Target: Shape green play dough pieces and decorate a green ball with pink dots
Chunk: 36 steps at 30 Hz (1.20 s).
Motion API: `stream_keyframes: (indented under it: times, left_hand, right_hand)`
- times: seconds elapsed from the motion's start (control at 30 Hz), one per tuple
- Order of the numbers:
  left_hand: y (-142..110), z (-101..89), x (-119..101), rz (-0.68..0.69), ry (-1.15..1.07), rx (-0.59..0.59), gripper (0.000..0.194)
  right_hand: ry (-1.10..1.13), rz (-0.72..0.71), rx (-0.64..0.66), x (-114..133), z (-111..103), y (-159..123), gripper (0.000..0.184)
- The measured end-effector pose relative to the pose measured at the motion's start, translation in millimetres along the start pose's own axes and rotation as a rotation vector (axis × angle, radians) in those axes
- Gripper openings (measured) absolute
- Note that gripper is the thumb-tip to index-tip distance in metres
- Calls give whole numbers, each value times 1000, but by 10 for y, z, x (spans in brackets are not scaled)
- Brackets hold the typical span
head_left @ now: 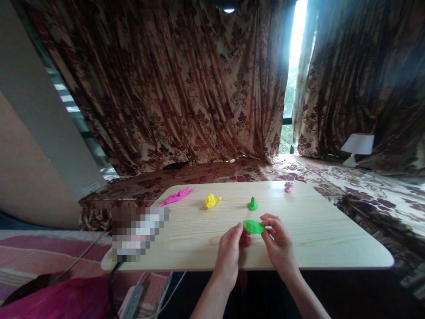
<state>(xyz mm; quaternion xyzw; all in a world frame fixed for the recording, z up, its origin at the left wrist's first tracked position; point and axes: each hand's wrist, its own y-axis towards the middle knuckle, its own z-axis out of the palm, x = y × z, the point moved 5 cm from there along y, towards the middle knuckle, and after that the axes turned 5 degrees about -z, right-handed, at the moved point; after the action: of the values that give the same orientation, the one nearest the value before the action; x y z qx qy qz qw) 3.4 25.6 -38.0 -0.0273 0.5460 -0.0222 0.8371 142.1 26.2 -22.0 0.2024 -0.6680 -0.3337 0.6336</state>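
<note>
Between my two hands, just above the table's near part, is a flat green piece of modelling clay [254, 227], roughly oval with a bumpy surface. My left hand [228, 248] pinches its left end, and my right hand [279, 243] grips the right end between thumb and fingers. Beyond it a green clay shape [253, 204] stands upright on the table, a short stem on a round base. A lumpy yellow clay piece [211, 201] with a thin tail lies further left. A long, ragged pink clay strip [177, 196] rests near the far left edge.
A small pink figure with dark green bits [288, 187] stands at the far right of the pale wooden table [318, 235]. A blurred-out object [141, 232] covers the left side, with a black cable below. A white lamp [357, 146] stands behind at right, beside patterned curtains [186, 88].
</note>
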Motion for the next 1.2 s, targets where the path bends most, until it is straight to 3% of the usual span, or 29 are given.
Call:
stream_keyframes:
  times: [0.07,0.13,0.3,0.4,0.6,0.83,1.2]
  left_hand:
    - [-28,74,55,-183,-203,81,37]
    - [-31,92,71,-230,-317,94,33]
    - [37,3,97,-163,-375,49,25]
    - [39,16,90,-138,-341,79,23]
    - [2,167,70,-156,-326,199,25]
    - [113,124,121,-181,-391,154,24]
    - [71,202,80,-139,-273,210,15]
  right_hand:
    - [9,-14,10,7,10,-7,5]
    - [27,-5,46,-3,32,-12,4]
    - [117,205,92,-99,54,7,29]
    - [143,298,127,-117,69,15,32]
    - [265,288,99,-109,84,-4,26]
    - [149,340,122,-123,62,44,25]
    - [146,324,150,-121,69,29,30]
